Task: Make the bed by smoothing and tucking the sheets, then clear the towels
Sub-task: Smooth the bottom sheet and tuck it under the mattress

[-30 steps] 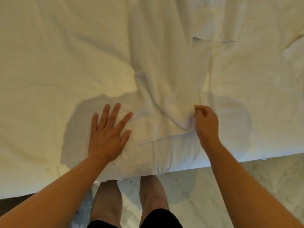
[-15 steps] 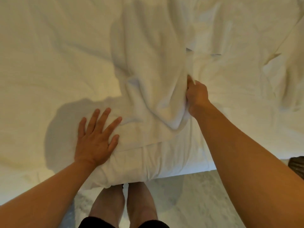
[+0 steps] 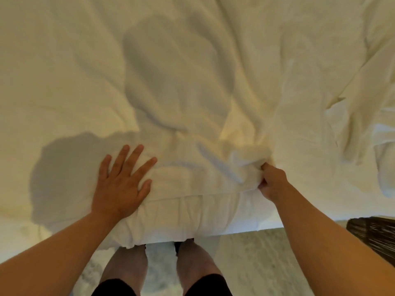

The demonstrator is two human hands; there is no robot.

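Note:
A white sheet [image 3: 70, 77] covers the bed and fills most of the view, creased and rumpled toward the middle and right. A white towel [image 3: 181, 86] lies crumpled on top of it in the centre, its near end bunched by the bed's edge. My left hand [image 3: 121, 184] lies flat with fingers spread, pressing the bedding near the edge. My right hand [image 3: 271, 182] grips the bunched near end of the towel, fingers curled into the cloth. More white cloth [image 3: 382, 159] is heaped at the far right.
The bed's near edge [image 3: 192, 223] runs across the lower part of the view. My legs stand against it on a pale marbled floor [image 3: 252, 265]. A dark woven basket [image 3: 374, 236] sits on the floor at the right, beside the bed.
My right hand has pulled back from farther up the bed toward the near edge, dragging the towel's fold with it. The left hand stays flat in place.

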